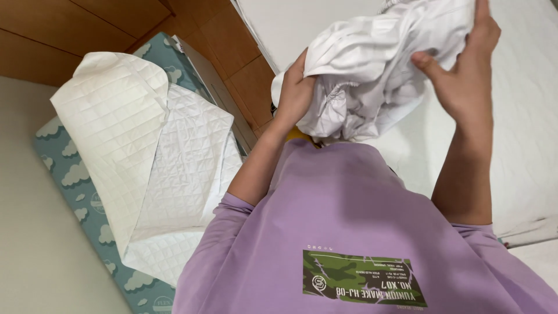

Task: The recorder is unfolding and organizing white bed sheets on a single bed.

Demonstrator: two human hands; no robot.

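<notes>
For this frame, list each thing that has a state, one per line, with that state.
Crumpled white cloth bundle: bunched up, held off the bed between both hands.
Left hand: grip closed on the bundle's left side.
Right hand: grip closed on the bundle's right side.
White quilted pad: loosely folded, lying on the cloud-print teal mattress.
White bed sheet: spread flat.

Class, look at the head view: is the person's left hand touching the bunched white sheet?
Touching. The head view shows the left hand pressed into the side of the white sheet, fingers sunk into its folds, no gap between them.
</notes>
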